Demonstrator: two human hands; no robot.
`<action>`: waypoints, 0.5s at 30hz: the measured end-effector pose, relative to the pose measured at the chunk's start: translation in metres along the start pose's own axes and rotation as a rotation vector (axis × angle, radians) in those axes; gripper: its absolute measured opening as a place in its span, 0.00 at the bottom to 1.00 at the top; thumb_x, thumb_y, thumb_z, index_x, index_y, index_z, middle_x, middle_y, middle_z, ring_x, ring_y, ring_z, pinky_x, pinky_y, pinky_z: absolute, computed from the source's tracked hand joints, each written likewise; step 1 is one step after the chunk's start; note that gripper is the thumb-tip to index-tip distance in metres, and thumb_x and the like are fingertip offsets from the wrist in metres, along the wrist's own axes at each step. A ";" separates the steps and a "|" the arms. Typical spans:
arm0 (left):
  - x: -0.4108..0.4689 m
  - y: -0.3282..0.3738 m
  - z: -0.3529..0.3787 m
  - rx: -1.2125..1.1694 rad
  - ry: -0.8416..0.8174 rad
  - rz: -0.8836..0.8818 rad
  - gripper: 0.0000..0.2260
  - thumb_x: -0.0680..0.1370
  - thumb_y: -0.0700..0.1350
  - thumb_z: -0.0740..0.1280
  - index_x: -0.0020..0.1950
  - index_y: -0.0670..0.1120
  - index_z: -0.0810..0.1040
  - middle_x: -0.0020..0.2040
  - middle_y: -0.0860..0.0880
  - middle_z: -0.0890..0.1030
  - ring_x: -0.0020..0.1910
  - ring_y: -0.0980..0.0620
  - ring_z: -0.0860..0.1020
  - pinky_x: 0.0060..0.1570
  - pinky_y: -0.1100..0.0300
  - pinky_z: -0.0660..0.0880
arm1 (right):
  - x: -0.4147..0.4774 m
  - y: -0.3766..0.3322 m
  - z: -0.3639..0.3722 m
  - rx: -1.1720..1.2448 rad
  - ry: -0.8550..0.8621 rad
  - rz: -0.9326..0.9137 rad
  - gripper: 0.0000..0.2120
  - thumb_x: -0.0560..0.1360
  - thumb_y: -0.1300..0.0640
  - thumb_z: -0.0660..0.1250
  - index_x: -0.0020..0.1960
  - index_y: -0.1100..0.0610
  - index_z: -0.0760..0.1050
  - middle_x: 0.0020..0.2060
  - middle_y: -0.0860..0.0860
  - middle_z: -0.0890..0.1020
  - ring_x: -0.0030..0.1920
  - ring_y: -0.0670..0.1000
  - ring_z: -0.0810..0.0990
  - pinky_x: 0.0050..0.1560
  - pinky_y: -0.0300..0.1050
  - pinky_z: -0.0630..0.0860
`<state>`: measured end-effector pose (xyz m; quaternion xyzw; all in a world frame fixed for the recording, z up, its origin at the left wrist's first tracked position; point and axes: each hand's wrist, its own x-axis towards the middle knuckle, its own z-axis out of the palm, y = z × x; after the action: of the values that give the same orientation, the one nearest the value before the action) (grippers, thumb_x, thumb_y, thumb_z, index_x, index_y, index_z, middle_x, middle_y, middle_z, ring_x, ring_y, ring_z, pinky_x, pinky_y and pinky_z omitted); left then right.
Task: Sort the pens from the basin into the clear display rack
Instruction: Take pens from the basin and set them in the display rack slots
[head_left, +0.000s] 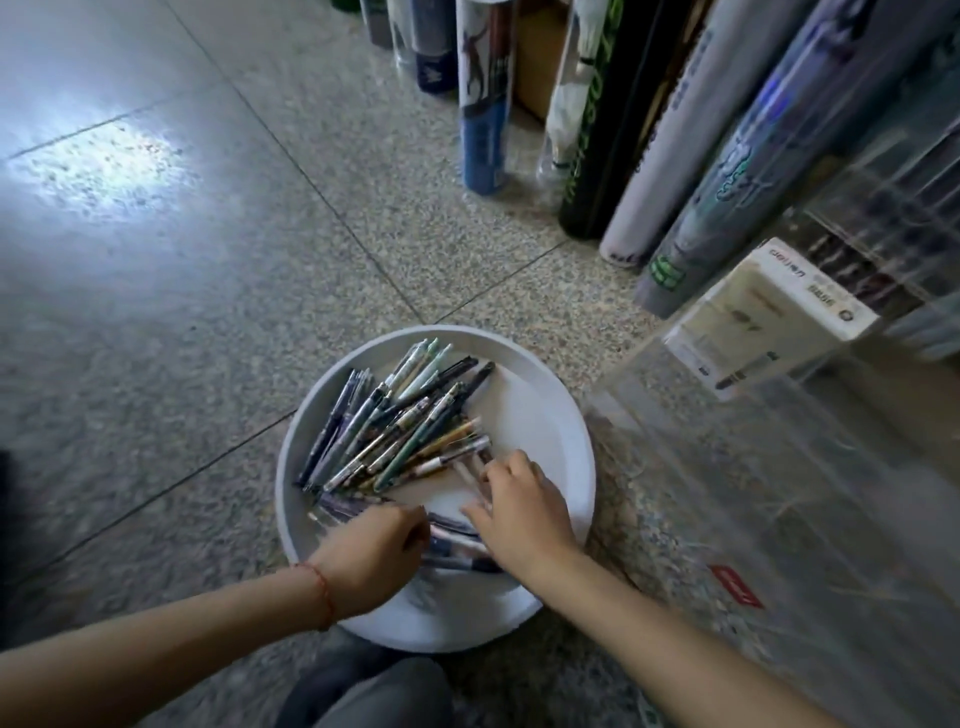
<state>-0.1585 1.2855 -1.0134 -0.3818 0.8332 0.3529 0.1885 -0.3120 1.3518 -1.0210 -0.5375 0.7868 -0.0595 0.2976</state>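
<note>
One view on record: head camera, looking down at the floor (182, 312); all entries below come from it.
Basin: white, round, standing on the speckled floor tiles just in front of my operator's knee (363, 691); I mark it at a bare patch of its bottom (524, 415).
Pens: all that I can see lie inside the basin, piled toward its left half (400, 426).
Long axis, main pile: diagonal, running from near-left to far-right, the far ends fanned out toward the far rim.
Long axis, near group: a smaller lot under the hands lies crosswise, roughly left to right.
Tip or cap end: blurred; I cannot tell which end points where.
Left hand (371, 556): over the near group, fingers curled down among the pens; I cannot tell whether it has closed round any. A red cord (322, 592) circles the wrist.
Right hand (524, 512): released, fingers spread and bent, tips resting on pale pens at the pile's near-right edge.
Clear display rack (779, 467): just beside the basin on its right, transparent walls, heavily blurred; a pale box (769, 306) shows in its upper part.
Background: printed tubes (649, 156) stand leaning in a row beyond the rack.
</note>
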 end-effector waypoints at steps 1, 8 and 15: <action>0.004 0.003 -0.002 -0.016 0.019 0.020 0.07 0.77 0.40 0.58 0.48 0.46 0.76 0.48 0.47 0.79 0.47 0.49 0.76 0.46 0.57 0.72 | 0.002 -0.001 0.004 -0.056 0.010 0.006 0.19 0.78 0.47 0.60 0.63 0.58 0.66 0.59 0.55 0.69 0.60 0.55 0.70 0.59 0.47 0.68; 0.023 0.005 -0.007 -0.057 0.146 0.121 0.11 0.78 0.39 0.57 0.57 0.45 0.75 0.55 0.48 0.75 0.48 0.48 0.76 0.49 0.54 0.74 | 0.014 -0.018 0.016 -0.407 0.025 0.050 0.15 0.60 0.56 0.78 0.40 0.63 0.78 0.31 0.57 0.80 0.26 0.52 0.80 0.23 0.38 0.70; 0.028 0.005 -0.006 0.146 0.380 0.413 0.17 0.71 0.41 0.53 0.57 0.45 0.72 0.51 0.45 0.78 0.47 0.47 0.76 0.43 0.57 0.77 | 0.009 -0.004 0.001 -0.542 -0.133 -0.064 0.14 0.80 0.60 0.54 0.63 0.60 0.70 0.57 0.55 0.77 0.55 0.56 0.79 0.42 0.45 0.70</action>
<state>-0.1809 1.2695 -1.0234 -0.2489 0.9368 0.2452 -0.0199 -0.3105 1.3427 -1.0239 -0.6249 0.7353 0.1788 0.1919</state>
